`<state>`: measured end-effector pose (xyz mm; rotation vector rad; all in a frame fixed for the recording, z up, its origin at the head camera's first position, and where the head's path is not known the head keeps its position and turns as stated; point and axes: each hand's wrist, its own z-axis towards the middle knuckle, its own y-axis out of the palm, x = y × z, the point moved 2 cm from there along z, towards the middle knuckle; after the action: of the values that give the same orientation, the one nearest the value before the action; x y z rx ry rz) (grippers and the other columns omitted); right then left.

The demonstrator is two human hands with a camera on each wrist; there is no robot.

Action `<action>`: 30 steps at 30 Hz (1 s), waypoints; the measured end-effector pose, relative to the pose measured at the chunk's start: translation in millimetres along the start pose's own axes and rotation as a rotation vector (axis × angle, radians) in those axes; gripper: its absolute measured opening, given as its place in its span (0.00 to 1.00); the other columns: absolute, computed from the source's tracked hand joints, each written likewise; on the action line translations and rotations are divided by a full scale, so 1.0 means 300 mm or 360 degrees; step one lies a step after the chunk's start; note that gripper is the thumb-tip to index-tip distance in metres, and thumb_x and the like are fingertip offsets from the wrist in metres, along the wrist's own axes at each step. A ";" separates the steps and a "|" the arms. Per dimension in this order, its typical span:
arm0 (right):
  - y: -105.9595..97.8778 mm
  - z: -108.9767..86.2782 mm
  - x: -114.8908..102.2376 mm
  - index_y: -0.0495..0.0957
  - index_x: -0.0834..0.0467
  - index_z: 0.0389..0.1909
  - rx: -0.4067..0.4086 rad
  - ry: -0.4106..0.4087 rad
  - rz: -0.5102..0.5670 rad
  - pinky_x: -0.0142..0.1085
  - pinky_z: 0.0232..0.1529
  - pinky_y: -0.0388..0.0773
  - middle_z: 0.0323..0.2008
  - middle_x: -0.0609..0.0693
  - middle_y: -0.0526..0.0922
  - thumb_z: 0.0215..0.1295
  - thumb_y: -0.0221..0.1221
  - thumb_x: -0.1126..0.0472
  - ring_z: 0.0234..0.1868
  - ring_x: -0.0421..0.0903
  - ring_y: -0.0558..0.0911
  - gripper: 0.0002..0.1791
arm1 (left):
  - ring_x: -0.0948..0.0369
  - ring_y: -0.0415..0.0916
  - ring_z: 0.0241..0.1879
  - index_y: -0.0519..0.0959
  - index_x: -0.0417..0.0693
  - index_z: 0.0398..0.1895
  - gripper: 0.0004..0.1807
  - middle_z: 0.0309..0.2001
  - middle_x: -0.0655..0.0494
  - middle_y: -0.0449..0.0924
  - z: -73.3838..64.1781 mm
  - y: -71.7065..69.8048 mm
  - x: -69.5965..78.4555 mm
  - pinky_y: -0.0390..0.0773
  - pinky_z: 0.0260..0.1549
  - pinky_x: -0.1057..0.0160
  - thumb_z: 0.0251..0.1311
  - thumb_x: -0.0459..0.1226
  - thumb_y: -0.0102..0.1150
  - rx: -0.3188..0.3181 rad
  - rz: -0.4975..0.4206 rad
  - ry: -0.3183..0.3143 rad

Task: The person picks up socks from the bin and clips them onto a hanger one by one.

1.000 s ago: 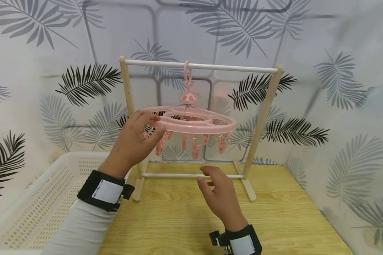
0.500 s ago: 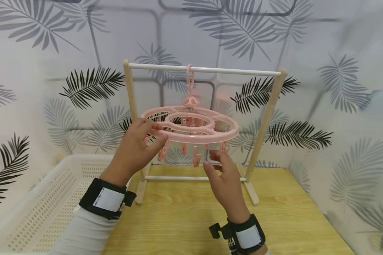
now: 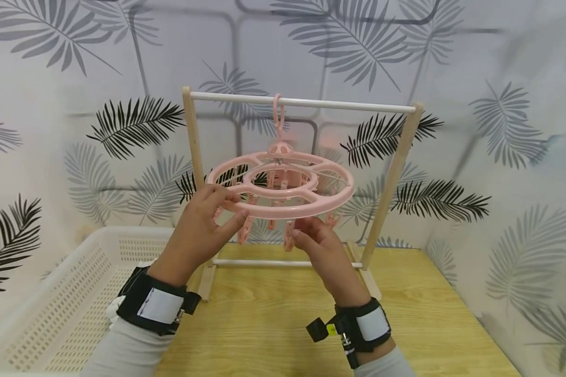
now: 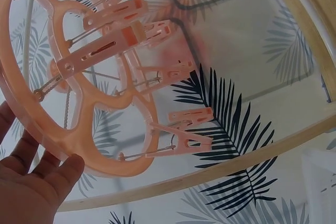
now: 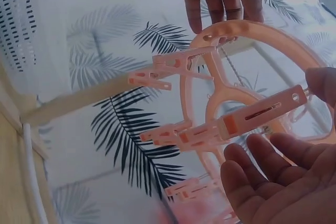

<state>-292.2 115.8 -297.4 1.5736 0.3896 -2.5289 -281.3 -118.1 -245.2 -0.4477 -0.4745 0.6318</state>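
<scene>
A pink oval clip hanger [image 3: 283,211] hangs by its hook [image 3: 278,112] from the white top bar of a small wooden rack. Clothespins dangle below it on short chains. My left hand [image 3: 203,225] pinches the left front of the rim, thumb on the near side, as the left wrist view also shows. At the front, my right hand [image 3: 325,256] is beside one clothespin [image 5: 262,111]. Its thumb reaches the chain end of that pin, while the other fingers lie loosely bent below it. The hanger tilts with its front edge down.
The wooden rack [image 3: 390,183] stands on a yellow wood-grain table [image 3: 264,314], its lower white bar [image 3: 254,263] close behind my hands. A white perforated basket [image 3: 61,277] is at the left, partly behind my left arm. Leaf-patterned cloth [image 3: 453,131] covers the wall behind.
My right hand has risen from low over the table to the front clothespin. The hanger's front edge has tipped downward, showing more of its top. My left hand keeps hold of the rim.
</scene>
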 end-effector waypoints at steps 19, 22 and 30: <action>-0.001 0.015 0.027 0.72 0.66 0.41 -0.0026 0.0064 0.0328 0.42 0.45 0.74 0.25 0.50 0.75 0.67 0.55 0.58 0.39 0.53 0.75 0.13 | 0.53 0.67 0.48 0.78 0.44 0.39 0.13 0.39 0.50 0.73 0.009 0.032 0.019 0.69 0.48 0.46 0.56 0.44 0.63 0.0097 -0.0034 0.0057; -0.008 0.007 0.034 0.72 0.66 0.43 0.0015 0.0134 0.0334 0.43 0.47 0.74 0.28 0.50 0.76 0.66 0.56 0.56 0.42 0.54 0.76 0.15 | 0.52 0.67 0.49 0.79 0.43 0.39 0.14 0.40 0.49 0.74 0.003 0.040 0.015 0.69 0.50 0.46 0.55 0.43 0.63 0.0124 -0.0007 0.0096; -0.022 -0.012 0.045 0.71 0.65 0.47 0.0037 0.0214 0.0325 0.40 0.45 0.75 0.33 0.51 0.75 0.65 0.57 0.55 0.44 0.55 0.75 0.19 | 0.50 0.65 0.55 0.79 0.40 0.42 0.14 0.47 0.45 0.74 0.000 0.047 0.021 0.67 0.54 0.45 0.56 0.40 0.62 0.0188 -0.0003 0.0110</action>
<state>-296.7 123.4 -310.0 1.7023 0.2021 -2.2923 -283.3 -103.8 -250.9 -0.3557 -0.3697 0.6366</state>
